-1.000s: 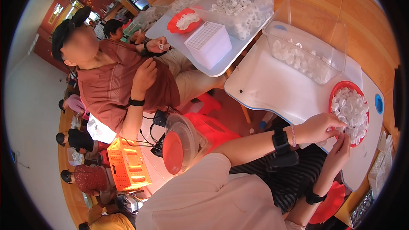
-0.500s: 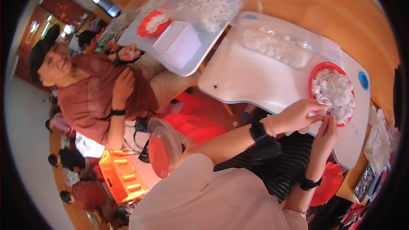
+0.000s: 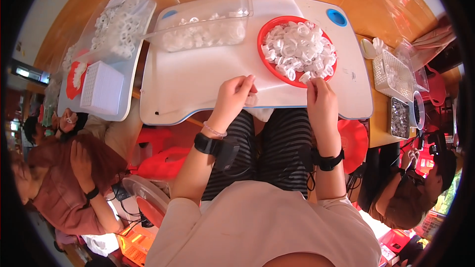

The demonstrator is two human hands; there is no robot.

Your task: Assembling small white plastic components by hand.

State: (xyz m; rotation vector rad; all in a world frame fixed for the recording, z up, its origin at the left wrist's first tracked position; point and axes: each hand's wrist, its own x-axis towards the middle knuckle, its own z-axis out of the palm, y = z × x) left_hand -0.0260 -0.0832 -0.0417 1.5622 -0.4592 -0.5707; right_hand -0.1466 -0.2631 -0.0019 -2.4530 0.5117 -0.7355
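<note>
A round red tray (image 3: 262, 57) holds a heap of small white translucent plastic rings (image 3: 299, 44). My left hand (image 3: 233, 98) is closed over the near edge of the white table, and a small clear plastic piece (image 3: 251, 100) shows beside its fingers. At the tray's near rim, my right hand (image 3: 322, 101) has its thumb and fingertips pinched together, close against the lowest rings. Whatever lies between those fingertips is too small and partly covered to make out. The hands are apart.
A clear bin (image 3: 203, 39) of similar white pieces stands on the white table (image 3: 198, 76). Left, another table carries a white basket (image 3: 101, 89) and a red dish (image 3: 74, 81). A perforated white basket (image 3: 393, 76) stands right. Co-workers sit on both sides.
My view has swung to the right, so the table now lies straight ahead. My hands, which were together by the tray's near rim, have separated, the left one off to the left.
</note>
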